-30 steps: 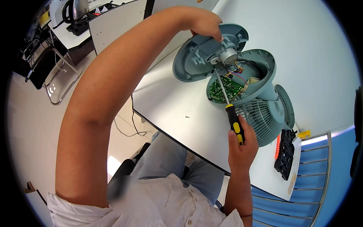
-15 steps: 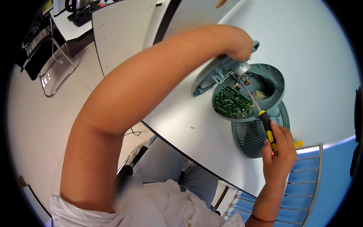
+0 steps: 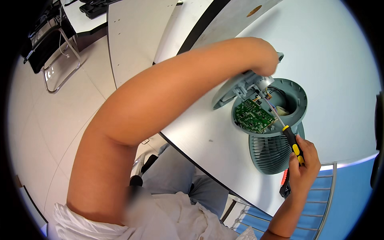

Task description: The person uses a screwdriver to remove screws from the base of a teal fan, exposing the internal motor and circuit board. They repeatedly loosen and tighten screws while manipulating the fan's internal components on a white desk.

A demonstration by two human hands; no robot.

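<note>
My left arm reaches across the table to a grey-green plastic cover [image 3: 228, 91], which is tilted up beside a round appliance base [image 3: 297, 114] of the same colour. My left hand [image 3: 265, 64] grips the cover from its far side, with the fingertips hidden. In my right hand [image 3: 306, 160] is a screwdriver [image 3: 295, 146] with a black and yellow handle. Its shaft slants up across the base, the tip meeting the cover's underside near a light grey cylindrical part [image 3: 263, 83]. A green circuit board [image 3: 253, 116] and coloured wires show inside the base. Below sits a ribbed grille [image 3: 269, 155].
A small screw-like piece [image 3: 211, 140] lies on the white table [image 3: 192, 136]. Near my right wrist is a red and black tool [image 3: 285, 184]. A metal rack [image 3: 326, 200] stands at the right edge, and a black chair [image 3: 44, 48] at far left.
The view has shifted, so the appliance appears lower and further right. The red and black tool has come into sight. Both hands keep their holds, and the screwdriver stays against the cover.
</note>
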